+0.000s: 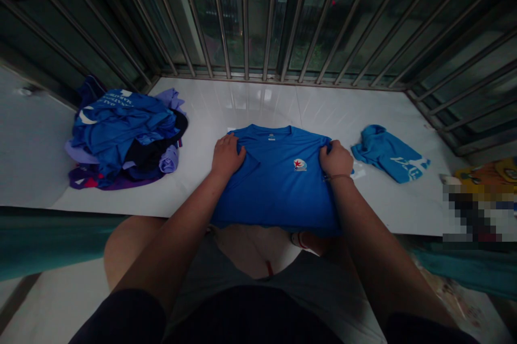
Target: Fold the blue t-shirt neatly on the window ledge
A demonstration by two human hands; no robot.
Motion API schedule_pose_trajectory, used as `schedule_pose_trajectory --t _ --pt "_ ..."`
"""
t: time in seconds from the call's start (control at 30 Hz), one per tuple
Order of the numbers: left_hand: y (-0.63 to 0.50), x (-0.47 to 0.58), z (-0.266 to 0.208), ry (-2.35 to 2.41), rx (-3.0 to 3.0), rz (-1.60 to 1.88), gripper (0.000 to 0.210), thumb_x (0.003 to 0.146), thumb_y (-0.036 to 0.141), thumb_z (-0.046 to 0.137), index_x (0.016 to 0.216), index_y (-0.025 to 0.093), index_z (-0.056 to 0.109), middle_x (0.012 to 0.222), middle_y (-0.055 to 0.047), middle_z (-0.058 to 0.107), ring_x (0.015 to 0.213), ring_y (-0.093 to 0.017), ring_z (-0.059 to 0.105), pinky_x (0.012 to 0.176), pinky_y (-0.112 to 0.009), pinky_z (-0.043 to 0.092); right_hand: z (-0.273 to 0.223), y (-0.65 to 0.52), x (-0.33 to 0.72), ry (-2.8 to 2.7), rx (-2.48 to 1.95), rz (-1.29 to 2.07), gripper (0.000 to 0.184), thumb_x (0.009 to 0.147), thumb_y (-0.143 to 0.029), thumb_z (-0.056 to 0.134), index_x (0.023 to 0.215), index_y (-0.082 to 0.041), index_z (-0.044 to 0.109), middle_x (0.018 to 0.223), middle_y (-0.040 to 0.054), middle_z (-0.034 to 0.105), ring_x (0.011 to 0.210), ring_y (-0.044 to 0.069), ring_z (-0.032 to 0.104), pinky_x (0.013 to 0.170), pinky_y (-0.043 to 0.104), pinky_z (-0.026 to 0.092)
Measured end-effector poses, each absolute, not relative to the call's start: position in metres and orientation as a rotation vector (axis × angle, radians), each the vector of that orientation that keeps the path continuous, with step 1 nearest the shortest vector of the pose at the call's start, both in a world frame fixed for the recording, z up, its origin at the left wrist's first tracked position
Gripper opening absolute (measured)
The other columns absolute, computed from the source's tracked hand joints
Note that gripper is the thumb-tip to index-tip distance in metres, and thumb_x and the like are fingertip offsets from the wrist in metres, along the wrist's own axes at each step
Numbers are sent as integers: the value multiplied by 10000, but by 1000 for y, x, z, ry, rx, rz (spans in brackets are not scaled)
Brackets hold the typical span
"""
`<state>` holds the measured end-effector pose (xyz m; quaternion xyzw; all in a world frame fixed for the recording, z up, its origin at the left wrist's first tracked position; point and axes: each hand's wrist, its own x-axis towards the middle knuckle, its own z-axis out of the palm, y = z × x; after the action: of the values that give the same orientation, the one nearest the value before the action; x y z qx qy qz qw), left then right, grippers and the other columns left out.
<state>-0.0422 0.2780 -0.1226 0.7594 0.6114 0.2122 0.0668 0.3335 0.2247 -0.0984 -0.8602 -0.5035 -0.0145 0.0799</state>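
A blue T-shirt (278, 188) lies spread front side up on the white ledge, its collar away from me and its lower part hanging over the near edge. A small white badge with a red figure marks its chest. At the left shoulder and sleeve, my left hand (228, 154) is closed on the fabric, the left sleeve lying inward over the body. My right hand (336, 160) grips the other shoulder, with fingers curled round the cloth and its right sleeve mostly hidden beneath.
On the left of the ledge (202, 104) is a heap of clothes (125, 128) in blue, purple and black. A folded light-blue garment (390, 153) with white print lies to the right. Metal bars (244, 26) stand along the back. A yellow item (487, 178) sits at far right.
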Motion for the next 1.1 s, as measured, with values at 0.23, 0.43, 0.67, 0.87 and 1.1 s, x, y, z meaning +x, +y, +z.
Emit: schedule_pose_trajectory --t 0.23,0.43,0.67,0.87,1.1 --pt "282 -47 -127 2097 2012 819 600 1014 370 594 1555 113 610 1632 -260 643 1561 -442 567 1359 -644 404 -98 224 333 -1497 -2572 -49 424 1128 -406 486 1398 -154 693 1186 218 816 1056 355 765 842 391 500" --pt "281 -47 -125 2098 2053 764 552 1037 375 580 1518 108 633 1579 -265 674 1529 -438 591 1339 -621 432 -97 224 333 -1530 -2563 -31 412 1131 -396 479 1376 -156 706 1164 210 826 1053 353 770 819 383 473" --pt "277 -42 -122 2008 2181 676 423 1086 432 573 1435 236 709 1682 -192 635 1585 -422 550 1356 -753 352 -95 221 326 -1759 -2428 -135 407 1144 -371 435 1338 -132 700 1156 207 827 1032 334 760 883 390 430" --pt "278 -40 -120 1899 2267 605 539 1123 498 524 1519 177 700 1717 -212 606 1596 -402 562 1386 -647 363 -94 219 323 -1844 -2383 -170 392 1145 -360 450 1344 -133 698 1209 215 822 1066 335 762 940 398 427" --pt "283 -36 -119 1887 2183 467 683 1110 588 503 1724 294 553 1871 -144 395 1748 -411 347 1392 -816 168 -84 220 354 -1823 -2568 116 564 1147 -630 554 1454 -175 683 1164 191 848 1053 342 801 859 366 514"
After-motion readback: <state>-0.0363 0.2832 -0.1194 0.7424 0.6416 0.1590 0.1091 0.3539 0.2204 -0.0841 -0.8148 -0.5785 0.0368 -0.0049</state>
